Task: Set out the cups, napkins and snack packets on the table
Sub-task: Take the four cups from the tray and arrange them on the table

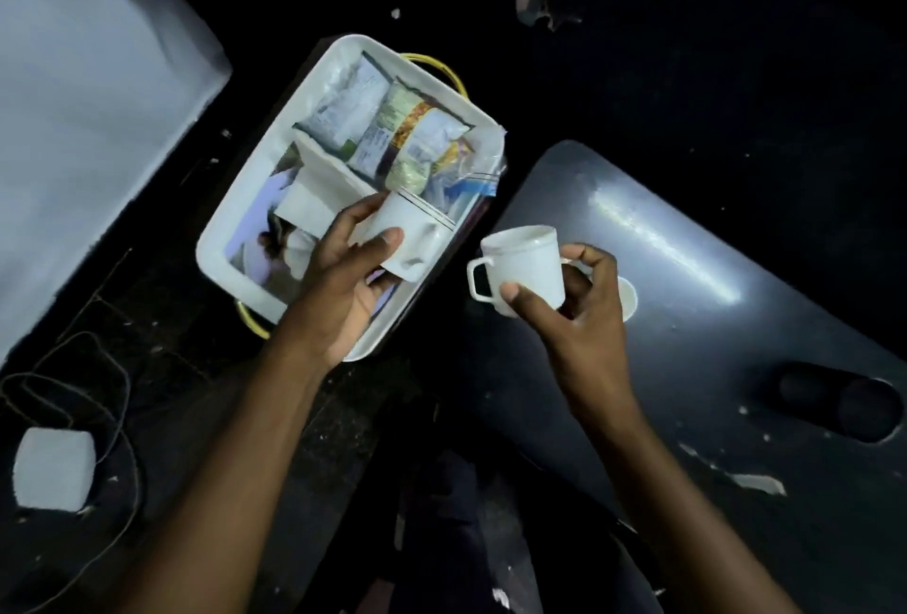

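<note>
Up close, the left hand [343, 279] was wrapped around a tilted white cup [410, 240] over the white tray [221, 240], beside the napkins [306, 201] and snack packets [392, 132]. Their printing was too blurred to read. The right hand [579, 314] pinched another white cup [522, 272] upright over the dark table [736, 368].

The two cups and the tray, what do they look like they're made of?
Both cups, the one in the right hand and the one in the left hand, look like glossy white ceramic or melamine; the blur leaves it open. The tray looks like smooth white plastic with a printed base and yellow handles.
</note>
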